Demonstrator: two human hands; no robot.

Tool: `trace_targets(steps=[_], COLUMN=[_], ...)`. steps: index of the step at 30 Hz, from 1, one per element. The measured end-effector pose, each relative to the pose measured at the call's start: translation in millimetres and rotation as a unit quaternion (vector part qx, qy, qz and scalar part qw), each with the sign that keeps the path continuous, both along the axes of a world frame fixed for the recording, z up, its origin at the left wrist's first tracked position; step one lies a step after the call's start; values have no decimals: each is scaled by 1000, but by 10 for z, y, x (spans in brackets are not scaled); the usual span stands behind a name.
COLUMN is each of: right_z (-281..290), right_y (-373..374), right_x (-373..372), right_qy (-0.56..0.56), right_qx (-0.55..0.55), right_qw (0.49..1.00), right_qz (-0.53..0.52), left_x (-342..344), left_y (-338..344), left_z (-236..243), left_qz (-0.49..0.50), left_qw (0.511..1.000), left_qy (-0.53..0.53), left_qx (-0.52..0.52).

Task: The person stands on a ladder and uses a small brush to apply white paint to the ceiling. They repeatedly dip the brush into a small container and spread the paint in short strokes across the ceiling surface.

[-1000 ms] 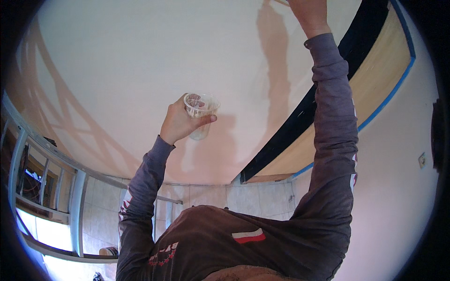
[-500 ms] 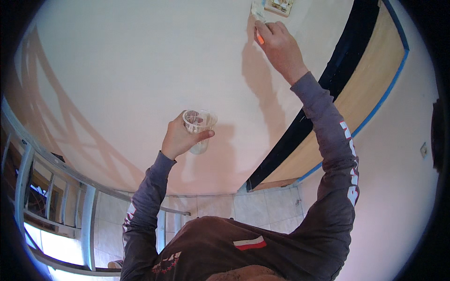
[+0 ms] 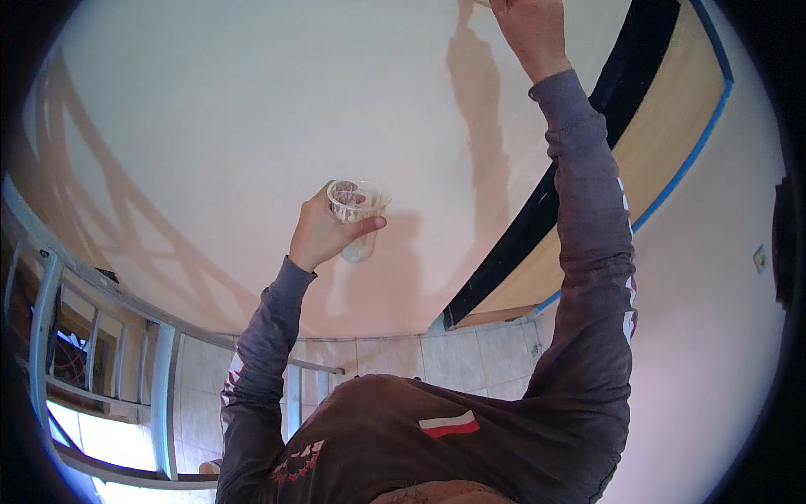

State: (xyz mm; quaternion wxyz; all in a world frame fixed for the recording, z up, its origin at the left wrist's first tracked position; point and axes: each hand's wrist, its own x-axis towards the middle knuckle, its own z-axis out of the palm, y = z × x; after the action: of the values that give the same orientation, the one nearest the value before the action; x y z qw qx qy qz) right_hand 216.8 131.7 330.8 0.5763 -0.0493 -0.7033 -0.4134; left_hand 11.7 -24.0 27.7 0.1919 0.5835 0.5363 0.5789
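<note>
My left hand (image 3: 323,227) is closed around a clear plastic cup (image 3: 359,244), thumb across its near side. The cup is upright in front of the pale wall, and whitish residue coats its inside. At the upper edge of the view is my right hand (image 3: 531,34), raised high against the wall. Its fingertips are cut off by the edge, and so is the orange-handled paintbrush that it held half a second ago. A small pale sliver beside the fingers is too cropped to make out.
A pale wall (image 3: 252,126) fills the middle, with arm shadows on it. To the right run a black band (image 3: 579,176), a wooden panel (image 3: 646,143) and a blue edge strip (image 3: 701,155). Metal scaffold or ladder rails (image 3: 164,395) stand at the left. Tiled floor (image 3: 390,357) lies below.
My right hand has gone up and slightly right, taking the brush out of view. The wall box beside it has mostly left the picture. The left hand and cup sit a little higher.
</note>
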Motion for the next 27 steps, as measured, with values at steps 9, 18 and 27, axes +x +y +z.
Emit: trace_targets(steps=[9,18,27], right_z=[-442,-809,-815], right_y=[312,131,38], right_x=[4,128,243], right_qy=[-72,-59,21], right_qx=[-26,-59,-117], right_qw=[989,992,992], right_qz=[-127,-92,32], left_x=[27,-17,4], left_y=[-37,64,51], left_z=[52,-80,-19], left_qz=[5,-5,7], left_qw=[999,1000,1000], left_qy=[2,-22,-2], left_qx=[-40,-14,-28])
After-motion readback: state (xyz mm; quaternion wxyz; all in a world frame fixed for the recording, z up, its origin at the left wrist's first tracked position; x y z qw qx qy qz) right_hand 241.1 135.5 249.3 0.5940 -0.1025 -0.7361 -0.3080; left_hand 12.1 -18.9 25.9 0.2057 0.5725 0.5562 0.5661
